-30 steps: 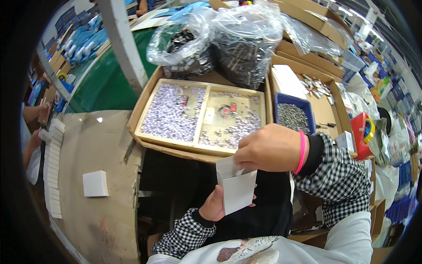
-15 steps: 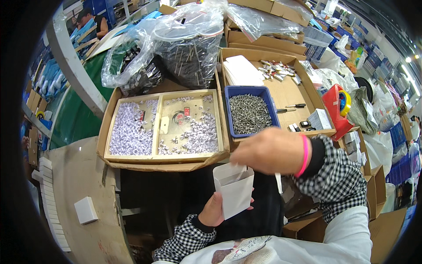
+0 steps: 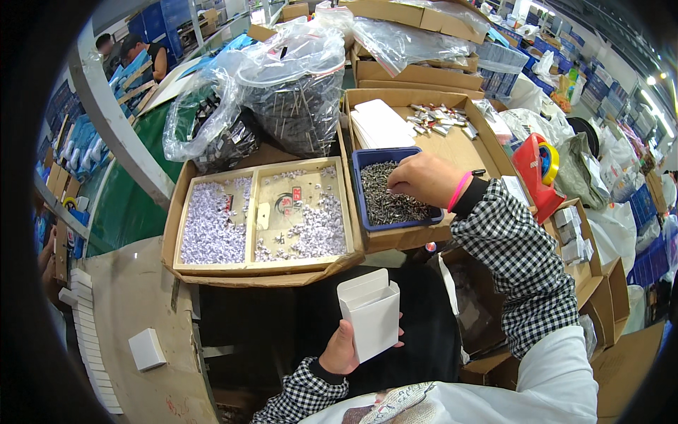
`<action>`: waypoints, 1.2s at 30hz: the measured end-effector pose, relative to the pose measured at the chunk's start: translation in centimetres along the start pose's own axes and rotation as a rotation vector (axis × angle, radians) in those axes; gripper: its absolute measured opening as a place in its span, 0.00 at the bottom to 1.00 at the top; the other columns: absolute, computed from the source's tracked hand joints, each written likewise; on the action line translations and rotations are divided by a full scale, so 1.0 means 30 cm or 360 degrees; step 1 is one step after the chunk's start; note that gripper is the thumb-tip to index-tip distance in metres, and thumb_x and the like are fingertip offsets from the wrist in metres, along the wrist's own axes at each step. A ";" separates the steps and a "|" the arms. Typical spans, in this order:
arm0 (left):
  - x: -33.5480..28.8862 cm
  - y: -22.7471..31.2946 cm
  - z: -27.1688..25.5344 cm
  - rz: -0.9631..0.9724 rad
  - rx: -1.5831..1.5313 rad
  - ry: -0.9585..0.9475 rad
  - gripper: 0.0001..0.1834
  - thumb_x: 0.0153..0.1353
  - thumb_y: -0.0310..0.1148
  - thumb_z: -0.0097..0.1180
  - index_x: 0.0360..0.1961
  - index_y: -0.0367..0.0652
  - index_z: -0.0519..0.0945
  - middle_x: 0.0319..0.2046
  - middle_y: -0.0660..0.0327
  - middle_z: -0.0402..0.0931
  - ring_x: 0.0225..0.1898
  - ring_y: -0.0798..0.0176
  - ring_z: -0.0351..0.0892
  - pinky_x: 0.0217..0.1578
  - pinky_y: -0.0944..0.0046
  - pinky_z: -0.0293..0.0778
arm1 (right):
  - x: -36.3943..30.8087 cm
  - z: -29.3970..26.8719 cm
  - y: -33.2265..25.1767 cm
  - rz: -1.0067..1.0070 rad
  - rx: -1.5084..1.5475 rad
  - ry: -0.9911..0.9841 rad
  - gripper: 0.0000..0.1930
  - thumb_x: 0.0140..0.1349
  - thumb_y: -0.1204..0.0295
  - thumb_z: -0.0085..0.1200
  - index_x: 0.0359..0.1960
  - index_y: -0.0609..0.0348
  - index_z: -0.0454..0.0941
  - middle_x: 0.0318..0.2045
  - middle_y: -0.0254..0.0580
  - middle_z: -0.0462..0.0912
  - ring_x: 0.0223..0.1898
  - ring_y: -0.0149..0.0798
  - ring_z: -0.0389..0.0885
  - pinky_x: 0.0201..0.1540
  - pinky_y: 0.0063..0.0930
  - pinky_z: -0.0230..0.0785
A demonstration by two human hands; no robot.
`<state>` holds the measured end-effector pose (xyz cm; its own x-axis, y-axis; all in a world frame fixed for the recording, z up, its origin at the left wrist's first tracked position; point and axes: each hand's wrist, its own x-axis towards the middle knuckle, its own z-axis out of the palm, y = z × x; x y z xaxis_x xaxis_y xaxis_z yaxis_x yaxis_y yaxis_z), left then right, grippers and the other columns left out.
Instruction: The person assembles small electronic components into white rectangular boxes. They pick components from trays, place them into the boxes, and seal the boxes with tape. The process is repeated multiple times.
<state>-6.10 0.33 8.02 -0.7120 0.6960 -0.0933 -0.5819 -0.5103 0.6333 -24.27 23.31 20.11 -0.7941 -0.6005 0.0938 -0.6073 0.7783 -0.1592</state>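
Observation:
My left hand (image 3: 342,349) holds a small white carton (image 3: 374,325) upright with its top flap raised. A thin divider shows inside its mouth. My right hand (image 3: 426,179), with a pink band at the wrist, reaches into a blue plastic bin (image 3: 401,227) full of small dark metal screws (image 3: 385,196). Its fingers are drawn together at the screws; what lies between the fingertips is hidden. Left of the bin stands a shallow wooden tray (image 3: 251,233) in two sections, both holding many small whitish pieces (image 3: 212,225).
A closed white box (image 3: 147,350) lies on the left table, beside a row of white boxes (image 3: 90,339). Behind the tray sit clear plastic bags (image 3: 289,85) of dark parts. White cards (image 3: 385,120) rest in a cardboard tray. A red tape dispenser (image 3: 531,180) stands at the right.
My right hand has moved from above the white carton, away from me, into the bin of screws. My left hand keeps its hold on the carton. The view has shifted slightly.

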 end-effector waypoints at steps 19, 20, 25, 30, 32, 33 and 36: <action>0.018 0.004 0.012 0.0006 -0.0033 -0.0061 0.53 0.49 0.71 0.46 0.65 0.40 0.53 0.54 0.48 0.65 0.50 0.54 0.73 0.49 0.49 0.73 | -0.002 0.034 -0.004 -0.0012 -0.0165 -0.0069 0.08 0.54 0.69 0.56 0.34 0.56 0.82 0.32 0.43 0.79 0.37 0.46 0.79 0.44 0.35 0.71; 0.016 0.006 0.010 0.0014 -0.0023 -0.0053 0.54 0.49 0.71 0.46 0.65 0.40 0.53 0.54 0.48 0.65 0.50 0.54 0.73 0.49 0.49 0.73 | -0.004 0.028 -0.003 -0.0051 -0.0071 -0.0029 0.07 0.54 0.69 0.56 0.33 0.57 0.82 0.31 0.42 0.79 0.36 0.46 0.79 0.43 0.35 0.71; 0.014 0.011 -0.005 0.0018 -0.0042 -0.0034 0.53 0.49 0.72 0.46 0.65 0.40 0.53 0.54 0.49 0.65 0.50 0.54 0.73 0.49 0.49 0.73 | -0.026 -0.022 0.002 -0.0007 0.0194 0.0110 0.09 0.51 0.65 0.60 0.28 0.57 0.82 0.28 0.45 0.79 0.35 0.46 0.79 0.41 0.37 0.71; 0.019 0.005 -0.009 0.0032 -0.0032 -0.0050 0.53 0.50 0.71 0.45 0.65 0.39 0.53 0.54 0.49 0.65 0.50 0.54 0.73 0.49 0.49 0.73 | -0.044 -0.031 0.000 0.0032 0.0135 0.0113 0.09 0.53 0.66 0.59 0.32 0.57 0.82 0.29 0.45 0.82 0.34 0.46 0.80 0.40 0.35 0.72; 0.018 0.005 -0.009 0.0035 -0.0023 -0.0060 0.52 0.51 0.71 0.44 0.65 0.39 0.53 0.55 0.49 0.65 0.50 0.54 0.73 0.50 0.49 0.73 | -0.047 -0.030 -0.002 0.0119 0.0115 0.0160 0.09 0.54 0.66 0.58 0.33 0.57 0.82 0.29 0.45 0.82 0.34 0.46 0.81 0.40 0.35 0.73; 0.017 0.005 -0.010 0.0037 -0.0030 -0.0048 0.52 0.51 0.71 0.44 0.65 0.39 0.54 0.55 0.49 0.65 0.50 0.55 0.73 0.50 0.49 0.73 | -0.048 -0.031 -0.005 0.0143 0.0184 0.0184 0.08 0.54 0.68 0.58 0.33 0.58 0.82 0.28 0.45 0.83 0.33 0.43 0.82 0.39 0.33 0.74; 0.016 0.006 -0.012 0.0046 -0.0044 -0.0057 0.52 0.51 0.71 0.44 0.64 0.39 0.54 0.55 0.49 0.65 0.50 0.55 0.73 0.50 0.49 0.73 | -0.064 -0.051 -0.029 0.0311 0.0364 0.0119 0.06 0.55 0.72 0.58 0.33 0.60 0.82 0.27 0.43 0.83 0.31 0.37 0.83 0.35 0.27 0.75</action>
<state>-6.69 0.39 7.80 -0.7144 0.6981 -0.0477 -0.5724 -0.5438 0.6137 -22.25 24.07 21.56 -0.9001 -0.4214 0.1105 -0.4287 0.8113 -0.3974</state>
